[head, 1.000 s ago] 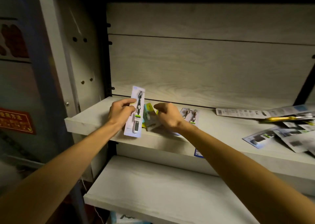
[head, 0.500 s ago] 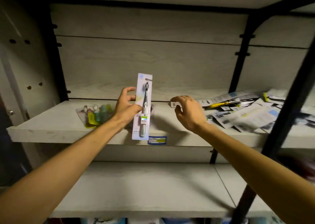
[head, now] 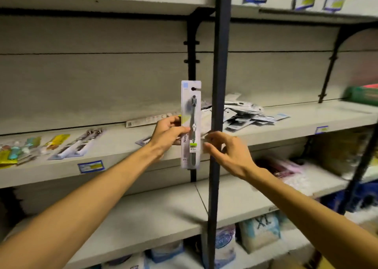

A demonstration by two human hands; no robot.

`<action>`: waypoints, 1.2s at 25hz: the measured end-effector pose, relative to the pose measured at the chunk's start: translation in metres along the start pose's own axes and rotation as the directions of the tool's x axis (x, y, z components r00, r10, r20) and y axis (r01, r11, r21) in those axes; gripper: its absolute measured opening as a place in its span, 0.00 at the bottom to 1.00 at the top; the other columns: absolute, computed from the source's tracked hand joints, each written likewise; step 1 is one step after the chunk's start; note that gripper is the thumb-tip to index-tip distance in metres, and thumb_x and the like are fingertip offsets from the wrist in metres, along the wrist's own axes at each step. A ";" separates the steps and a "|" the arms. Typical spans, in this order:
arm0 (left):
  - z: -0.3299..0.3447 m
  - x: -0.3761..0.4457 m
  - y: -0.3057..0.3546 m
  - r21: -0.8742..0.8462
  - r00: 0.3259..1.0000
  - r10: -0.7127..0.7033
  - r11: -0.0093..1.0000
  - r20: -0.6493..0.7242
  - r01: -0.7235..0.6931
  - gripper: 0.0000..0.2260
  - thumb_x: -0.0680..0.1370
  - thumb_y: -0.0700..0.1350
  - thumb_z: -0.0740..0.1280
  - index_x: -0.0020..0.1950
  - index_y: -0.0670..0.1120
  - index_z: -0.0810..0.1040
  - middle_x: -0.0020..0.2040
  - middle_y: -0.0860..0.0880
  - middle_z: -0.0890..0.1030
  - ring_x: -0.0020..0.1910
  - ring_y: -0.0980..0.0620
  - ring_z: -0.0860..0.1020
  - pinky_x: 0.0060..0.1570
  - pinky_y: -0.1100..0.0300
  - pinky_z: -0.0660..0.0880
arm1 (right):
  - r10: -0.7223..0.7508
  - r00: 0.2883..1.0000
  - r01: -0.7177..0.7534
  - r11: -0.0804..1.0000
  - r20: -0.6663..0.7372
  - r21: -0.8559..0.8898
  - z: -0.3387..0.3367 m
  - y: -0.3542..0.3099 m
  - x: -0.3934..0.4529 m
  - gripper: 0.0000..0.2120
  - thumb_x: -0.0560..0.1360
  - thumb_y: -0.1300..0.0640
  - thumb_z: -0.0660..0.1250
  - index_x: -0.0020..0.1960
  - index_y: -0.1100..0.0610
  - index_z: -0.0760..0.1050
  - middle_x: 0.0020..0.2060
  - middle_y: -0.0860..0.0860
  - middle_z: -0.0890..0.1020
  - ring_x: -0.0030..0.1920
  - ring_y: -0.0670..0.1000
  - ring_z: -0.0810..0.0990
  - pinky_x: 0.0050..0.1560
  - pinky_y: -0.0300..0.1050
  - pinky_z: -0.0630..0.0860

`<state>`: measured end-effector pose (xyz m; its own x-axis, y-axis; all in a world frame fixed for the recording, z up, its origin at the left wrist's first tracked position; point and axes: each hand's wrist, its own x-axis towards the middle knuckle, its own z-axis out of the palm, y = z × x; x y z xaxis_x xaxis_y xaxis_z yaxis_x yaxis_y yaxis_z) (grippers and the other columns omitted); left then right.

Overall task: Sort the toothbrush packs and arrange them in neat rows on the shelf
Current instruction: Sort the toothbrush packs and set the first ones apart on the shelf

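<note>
Grey laminate shelf (head: 122, 146) runs across the view at hand level; all positions below are given relative to the dark upright post (head: 219, 105) standing in front of it.

Left hand (head: 169, 134): just left of the post, in front of the shelf edge. Fingers and thumb pinch the left edge of a single toothbrush pack (head: 191, 125), held upright, hang-hole at top, dark brush visible under the blister. Pack sits immediately left of the post, apart from the shelf surface.

Right hand (head: 230, 153): at the post's lower right, fingers spread and loosely bent, tips near the pack's lower right edge. Whether they touch it cannot be told; nothing is held.

Loose pile of packs (head: 243, 113): on the shelf just right of the post, overlapping, not aligned; blurred.

Laid-out packs (head: 73, 146): on the shelf well left of the post, flat, side by side; yellow and teal packs (head: 18, 152) at the far left edge of view.

Long flat pack (head: 147, 120): at the shelf's back, left of the post, partly behind the left hand.

Blue price label (head: 91, 166): on the shelf's front edge, well left of the post.
</note>
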<state>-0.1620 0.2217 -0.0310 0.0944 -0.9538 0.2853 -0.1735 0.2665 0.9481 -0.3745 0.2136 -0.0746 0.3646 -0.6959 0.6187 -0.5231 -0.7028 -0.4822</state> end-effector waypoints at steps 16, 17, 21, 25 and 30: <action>0.275 0.111 -0.024 0.434 0.945 0.270 0.841 0.183 -0.324 0.17 0.78 0.46 0.71 0.66 0.44 0.77 0.65 0.46 0.77 0.62 0.48 0.77 0.62 0.54 0.74 | 0.534 0.825 -0.451 0.820 -0.184 0.352 -0.177 0.235 -0.036 0.06 0.77 0.54 0.71 0.45 0.56 0.83 0.37 0.53 0.85 0.35 0.46 0.79 0.34 0.42 0.77; 0.281 0.126 -0.031 0.530 0.920 0.318 0.752 0.230 -0.393 0.17 0.79 0.48 0.70 0.66 0.46 0.77 0.65 0.47 0.76 0.63 0.48 0.75 0.63 0.54 0.73 | 0.563 0.803 -0.481 0.806 -0.195 0.344 -0.189 0.253 -0.026 0.07 0.77 0.54 0.70 0.44 0.57 0.83 0.35 0.51 0.84 0.34 0.46 0.78 0.31 0.40 0.77; 0.307 0.184 -0.046 0.716 0.840 0.411 0.458 0.355 -0.527 0.19 0.79 0.52 0.65 0.68 0.49 0.74 0.67 0.49 0.72 0.65 0.48 0.71 0.63 0.53 0.68 | 0.647 0.726 -0.611 0.763 -0.234 0.213 -0.228 0.322 0.014 0.10 0.78 0.55 0.68 0.48 0.62 0.83 0.37 0.53 0.82 0.35 0.49 0.78 0.30 0.37 0.76; 0.324 0.215 -0.060 0.773 0.779 0.470 0.270 0.415 -0.574 0.16 0.78 0.51 0.64 0.64 0.49 0.77 0.64 0.50 0.75 0.62 0.48 0.73 0.59 0.53 0.70 | 0.648 0.688 -0.678 0.734 -0.327 0.028 -0.247 0.377 0.049 0.11 0.76 0.54 0.67 0.42 0.60 0.83 0.29 0.51 0.78 0.30 0.50 0.73 0.30 0.40 0.70; 0.346 0.226 -0.064 0.749 0.715 0.534 0.209 0.451 -0.628 0.09 0.78 0.49 0.64 0.55 0.49 0.80 0.59 0.53 0.79 0.55 0.50 0.78 0.41 0.56 0.73 | 0.725 0.612 -0.784 0.609 -0.316 -0.120 -0.257 0.431 0.075 0.13 0.76 0.51 0.67 0.45 0.61 0.82 0.37 0.56 0.82 0.38 0.54 0.80 0.40 0.47 0.80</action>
<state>-0.4683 -0.0592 -0.0756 -0.4674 -0.6025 0.6469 -0.8301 0.5508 -0.0868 -0.7704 -0.1036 -0.0761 -0.3998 -0.8885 0.2253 -0.6968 0.1350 -0.7044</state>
